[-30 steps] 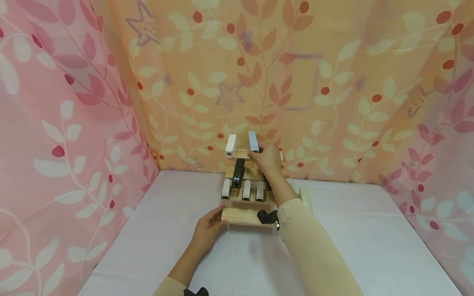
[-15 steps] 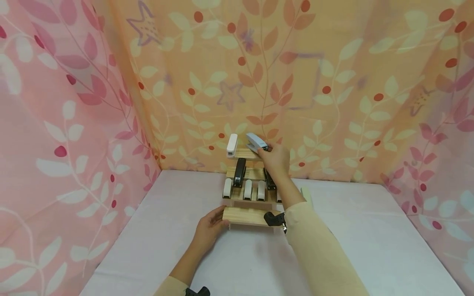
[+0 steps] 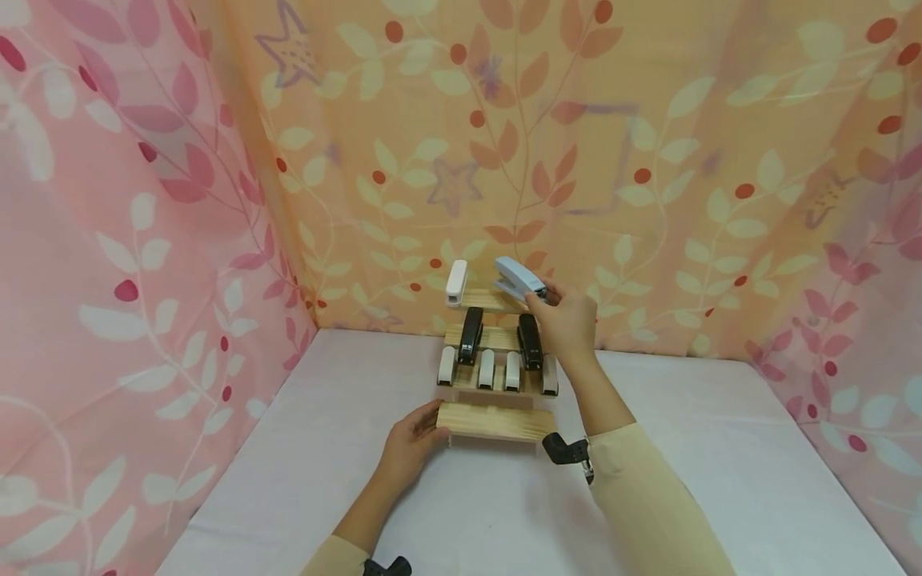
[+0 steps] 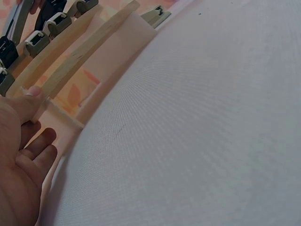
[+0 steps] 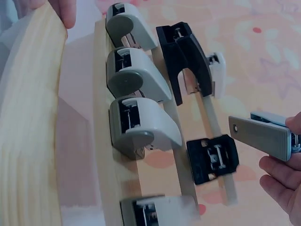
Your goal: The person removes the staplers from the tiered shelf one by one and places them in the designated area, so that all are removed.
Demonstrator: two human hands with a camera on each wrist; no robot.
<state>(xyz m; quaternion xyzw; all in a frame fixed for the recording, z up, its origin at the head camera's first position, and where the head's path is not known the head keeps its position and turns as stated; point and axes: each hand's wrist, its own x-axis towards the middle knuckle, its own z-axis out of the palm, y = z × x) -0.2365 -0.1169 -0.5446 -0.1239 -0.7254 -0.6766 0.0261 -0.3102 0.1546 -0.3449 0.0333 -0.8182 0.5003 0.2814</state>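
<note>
White-covered counter [image 3: 720,464], floral curtains [image 3: 403,200] L, R & far. R hand [image 3: 571,326]: fingers closed w/ lt-blue stapler [image 3: 520,276] pinched by its near-R end, tilted, near R end of far shelf [image 3: 484,300]. L hand [image 3: 406,444]: thumb & fingers grip near shelf [image 3: 497,422] at L end. White stapler [image 3: 457,282] on far shelf's L end, 2 blk staplers [image 3: 471,336] next tier [image 3: 497,338], then 4 pale staplers [image 3: 486,370].

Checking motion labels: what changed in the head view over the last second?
The right hand, gripping the blue stapler, moved right; the stapler turned from pointing away to slanting, far end toward the left. The right black stapler is now uncovered. Nothing was let go. Unchanged: left hand holding the front shelf, top white stapler in place.
</note>
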